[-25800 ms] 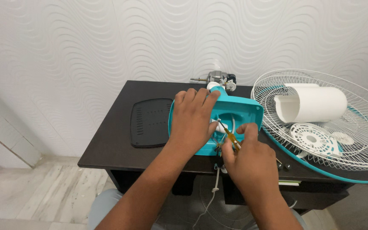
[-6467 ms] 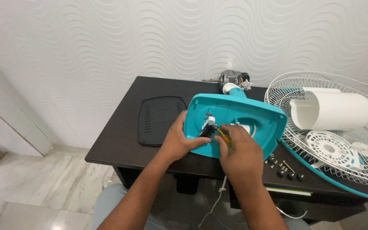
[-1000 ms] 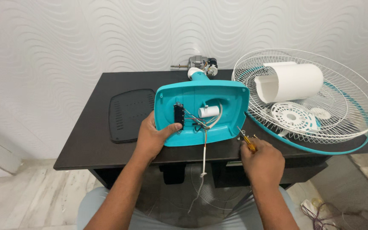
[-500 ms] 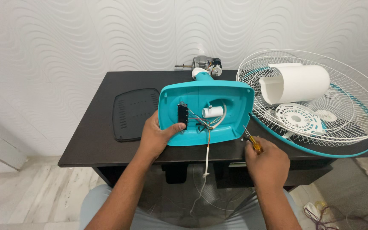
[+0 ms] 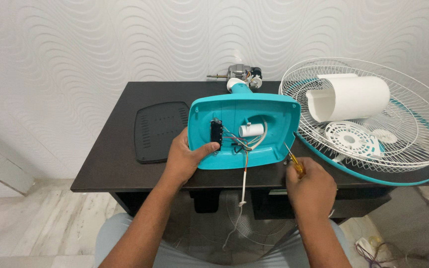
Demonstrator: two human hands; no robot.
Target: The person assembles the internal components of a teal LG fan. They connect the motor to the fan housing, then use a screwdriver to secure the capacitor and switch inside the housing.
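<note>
Left hand (image 5: pixel 187 158): forearm reaching forward from lower left, palm down, fingers curled, thumb stretched rightward in a grasp. Right hand (image 5: pixel 310 184): forearm rising from lower right, fist closed, knuckles up, level with the left.

Wall (image 5: pixel 100 44): white, embossed with wavy ridges, rising behind the scene | Desk (image 5: pixel 120 164): dark brown, standing flush against that wall, its underside lying in shadow | Floor (image 5: pixel 31 228): pale marble-look tiles with grey veining, showing at lower left | Light: soft and even, casting only faint shadows
</note>
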